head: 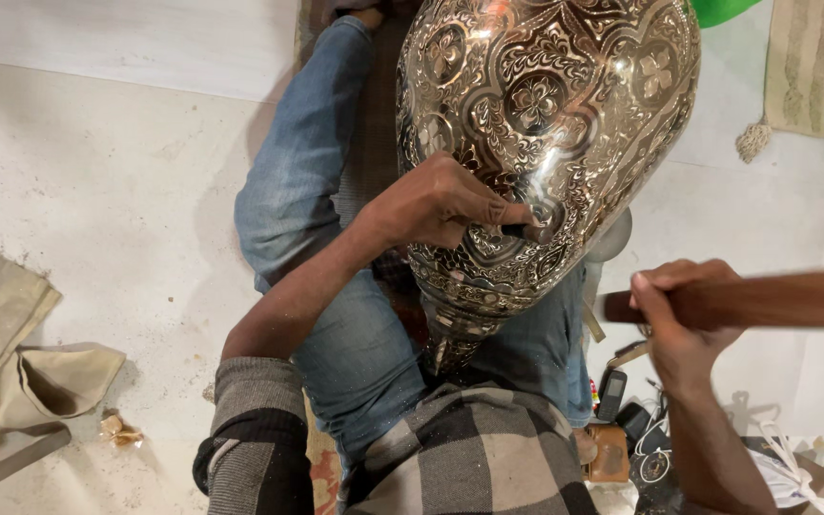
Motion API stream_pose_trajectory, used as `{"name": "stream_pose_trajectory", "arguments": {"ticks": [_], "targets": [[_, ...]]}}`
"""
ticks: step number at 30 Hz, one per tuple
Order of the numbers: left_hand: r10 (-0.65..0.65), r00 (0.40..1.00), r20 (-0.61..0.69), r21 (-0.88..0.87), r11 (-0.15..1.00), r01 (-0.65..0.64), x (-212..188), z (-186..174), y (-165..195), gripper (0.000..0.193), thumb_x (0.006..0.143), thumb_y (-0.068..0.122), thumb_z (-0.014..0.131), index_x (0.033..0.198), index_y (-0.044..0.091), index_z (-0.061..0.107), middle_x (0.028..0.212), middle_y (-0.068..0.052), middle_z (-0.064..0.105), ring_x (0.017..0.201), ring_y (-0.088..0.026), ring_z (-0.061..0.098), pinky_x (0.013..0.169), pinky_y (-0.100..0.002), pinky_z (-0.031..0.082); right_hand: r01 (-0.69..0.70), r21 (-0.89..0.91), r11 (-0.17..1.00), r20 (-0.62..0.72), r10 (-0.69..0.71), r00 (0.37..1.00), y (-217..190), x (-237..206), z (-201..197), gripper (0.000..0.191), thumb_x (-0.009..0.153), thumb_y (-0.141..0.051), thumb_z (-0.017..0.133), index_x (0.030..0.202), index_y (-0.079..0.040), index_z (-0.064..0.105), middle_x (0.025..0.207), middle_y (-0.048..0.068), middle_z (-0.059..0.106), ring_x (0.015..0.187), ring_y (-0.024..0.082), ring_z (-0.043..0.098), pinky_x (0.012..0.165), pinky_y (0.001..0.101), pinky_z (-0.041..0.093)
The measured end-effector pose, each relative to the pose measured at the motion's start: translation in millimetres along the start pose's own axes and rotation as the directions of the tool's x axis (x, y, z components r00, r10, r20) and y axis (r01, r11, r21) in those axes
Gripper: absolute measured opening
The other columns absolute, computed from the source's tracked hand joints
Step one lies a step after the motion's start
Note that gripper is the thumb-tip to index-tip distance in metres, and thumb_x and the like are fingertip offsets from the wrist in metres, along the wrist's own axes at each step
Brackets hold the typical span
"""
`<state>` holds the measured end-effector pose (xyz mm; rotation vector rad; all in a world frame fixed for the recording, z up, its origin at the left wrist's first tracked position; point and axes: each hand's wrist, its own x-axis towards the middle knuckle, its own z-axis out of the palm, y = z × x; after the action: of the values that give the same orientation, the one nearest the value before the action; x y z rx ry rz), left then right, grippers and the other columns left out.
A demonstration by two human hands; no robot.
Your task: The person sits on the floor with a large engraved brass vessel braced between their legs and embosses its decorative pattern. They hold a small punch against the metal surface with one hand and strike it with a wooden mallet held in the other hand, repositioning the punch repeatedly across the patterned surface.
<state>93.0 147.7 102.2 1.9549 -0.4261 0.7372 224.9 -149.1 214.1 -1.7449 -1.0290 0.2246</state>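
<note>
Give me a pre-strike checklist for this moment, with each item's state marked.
1. Left hand holds a thin dark tool with its tip against the engraved metal vase: ok.
2. Right hand grips the wooden mallet handle, raised to the side, apart from the tool: ok.
3. Vase rests across the lap on the jeans, its narrow neck toward the body: ok.
4. Mallet head in view: cannot tell, it runs past the right edge.
5. Exact spot where the tool tip sits in the pattern: cannot tell, fingers cover it.
6. Small loose items on the floor lie close under the right hand: not ok.
</note>
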Motion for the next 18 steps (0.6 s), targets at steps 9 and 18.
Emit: {"name": "stream_pose_trajectory", "arguments": {"ticks": [9, 18], "targets": [[0.023, 0.999, -0.023, -0.007, 1.0, -0.023, 3.3, -2.9, 2.3, 0.055, 0.067, -0.014, 0.07, 0.11, 0.019, 0.077, 0.103, -0.004, 0.08, 0.077, -0.017, 0.077, 0.051, -0.033, 0.053, -0.005, -0.302, 0.953, 0.059, 0.024, 0.998, 0.3, 10.1, -5.8, 0.023, 0.09, 0.002, 0.076, 0.08, -0.002, 0.056, 0.067, 0.0, 0.053, 0.07, 0.008, 0.053, 0.063, 0.0237, 0.042], [0.012, 1.0, -0.007, 0.017, 1.0, -0.012, 3.4, -0.9, -0.3, 0.05, 0.071, -0.013, 0.071, 0.111, 0.017, 0.081, 0.099, -0.003, 0.079, 0.077, -0.014, 0.077, 0.053, -0.03, 0.056, -0.106, -0.479, 0.872, 0.047, 0.146, 0.988, -2.1, 3.2, -7.1, 0.017, 0.081, -0.005, 0.073, 0.092, 0.004, 0.064, 0.07, 0.005, 0.057, 0.063, 0.013, 0.052, 0.059, 0.0249, 0.042]]}}
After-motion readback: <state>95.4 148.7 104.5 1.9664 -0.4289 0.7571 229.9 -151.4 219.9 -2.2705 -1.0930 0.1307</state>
